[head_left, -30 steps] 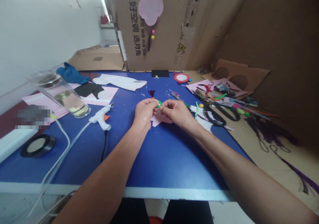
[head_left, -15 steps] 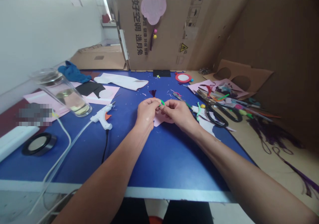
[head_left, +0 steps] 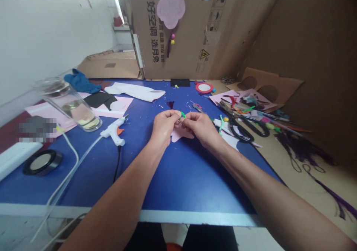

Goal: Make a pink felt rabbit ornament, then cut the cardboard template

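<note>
My left hand (head_left: 166, 124) and my right hand (head_left: 198, 126) meet near the middle of the blue table. Between their fingertips is a small green strip (head_left: 183, 115), curved at the top; both hands pinch it. Fingers hide its lower part. Under the hands lies a pink paper shape (head_left: 180, 133) with rounded edges, partly covered by them. A dark red tassel (head_left: 170, 105) is just beyond my left hand.
A white glue gun (head_left: 114, 132) and a glass jar of liquid (head_left: 80, 113) are on the left. Black-handled scissors (head_left: 242, 130), pink paper and scraps crowd the right. Behind stands a cardboard panel (head_left: 184, 57) with a hanging pink shape (head_left: 171, 7).
Both hands stay together at almost the same place, with small finger movements around the green strip. More of the pink paper's lower edge shows. The view has shifted slightly.
</note>
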{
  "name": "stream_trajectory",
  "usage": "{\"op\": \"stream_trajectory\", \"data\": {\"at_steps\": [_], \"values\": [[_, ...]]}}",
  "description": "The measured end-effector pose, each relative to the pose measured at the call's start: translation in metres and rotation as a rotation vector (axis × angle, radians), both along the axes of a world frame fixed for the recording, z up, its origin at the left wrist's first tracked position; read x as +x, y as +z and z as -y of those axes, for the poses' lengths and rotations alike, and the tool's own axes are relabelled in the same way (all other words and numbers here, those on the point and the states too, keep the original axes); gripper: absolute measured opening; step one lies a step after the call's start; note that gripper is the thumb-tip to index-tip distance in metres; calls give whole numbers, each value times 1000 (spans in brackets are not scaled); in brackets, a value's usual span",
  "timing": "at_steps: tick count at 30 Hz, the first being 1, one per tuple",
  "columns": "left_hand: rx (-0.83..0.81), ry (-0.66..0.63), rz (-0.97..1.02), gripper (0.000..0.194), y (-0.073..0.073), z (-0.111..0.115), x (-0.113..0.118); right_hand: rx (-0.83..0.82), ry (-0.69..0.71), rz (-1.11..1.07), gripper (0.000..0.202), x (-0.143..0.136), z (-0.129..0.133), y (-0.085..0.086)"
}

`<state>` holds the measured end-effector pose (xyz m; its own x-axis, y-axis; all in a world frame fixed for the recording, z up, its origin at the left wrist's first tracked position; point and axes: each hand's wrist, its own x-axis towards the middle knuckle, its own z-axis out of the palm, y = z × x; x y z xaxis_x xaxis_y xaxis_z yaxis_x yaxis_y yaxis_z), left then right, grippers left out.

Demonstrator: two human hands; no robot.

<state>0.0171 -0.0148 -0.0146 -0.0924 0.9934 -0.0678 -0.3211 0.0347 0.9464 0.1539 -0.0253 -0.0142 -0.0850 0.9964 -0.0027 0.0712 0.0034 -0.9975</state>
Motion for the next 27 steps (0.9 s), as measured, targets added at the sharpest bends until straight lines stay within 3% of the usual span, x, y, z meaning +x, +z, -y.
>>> {"op": "stream_trajectory", "data": {"at_steps": [4,16,27], "values": [[-17,-63,50,7,2,-1,-3,13,-7,-12,25,4,-2,1],[-35,-76,60,3,3,-1,-8,-21,1,5,22,4,-1,2],[-14,-23,-47,2,-1,-3,-7,-49,-15,17,18,0,-1,1]]}}
